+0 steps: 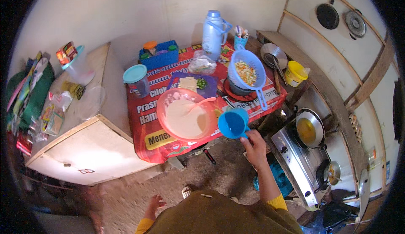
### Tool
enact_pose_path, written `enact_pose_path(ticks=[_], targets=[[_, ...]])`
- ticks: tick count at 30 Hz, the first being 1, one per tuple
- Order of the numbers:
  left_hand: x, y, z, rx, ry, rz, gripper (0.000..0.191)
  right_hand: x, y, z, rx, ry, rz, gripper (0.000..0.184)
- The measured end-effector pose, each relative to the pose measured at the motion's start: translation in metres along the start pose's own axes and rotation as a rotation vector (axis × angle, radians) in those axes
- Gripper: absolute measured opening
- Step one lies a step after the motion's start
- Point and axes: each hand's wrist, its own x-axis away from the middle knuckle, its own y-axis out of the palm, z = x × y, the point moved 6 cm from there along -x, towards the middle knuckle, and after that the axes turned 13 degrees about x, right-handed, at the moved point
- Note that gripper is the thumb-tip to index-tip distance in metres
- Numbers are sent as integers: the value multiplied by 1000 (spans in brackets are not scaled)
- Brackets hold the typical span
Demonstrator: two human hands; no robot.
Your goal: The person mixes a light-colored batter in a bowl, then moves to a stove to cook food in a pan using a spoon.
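Observation:
My right hand [255, 148] grips the handle of a blue plastic dipper [233, 123], held tilted near the table's front edge. Just left of it stands a pink plastic bowl [186, 116] of pale batter, with a pink spoon [202, 102] resting in it. My left hand [155, 202] hangs low at my side, fingers apart, holding nothing. Behind the bowl, sliced pale food [187, 84] and chopped green herbs [202, 83] lie on a purple cutting board [211, 88]. A blue strainer [262, 63] of shredded vegetables [245, 73] rests on a dark container.
The table has a red printed cover [142, 107]. At its back are a blue vacuum flask [213, 36] and a blue basket [163, 58] of jars. To the right, a pan [308, 131] with yellow liquid sits on a gas stove [294, 161]. A white cabinet [91, 151] stands left.

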Motion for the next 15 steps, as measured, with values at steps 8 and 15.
enact_pose_path(ticks=[8,15], targets=[[18,-87,-12,51,-28,212,29,-71,66,-53,138,-124,110,16],[4,-105,-19,136,8,156,26,-95,100,-68,255,-147,58,19]])
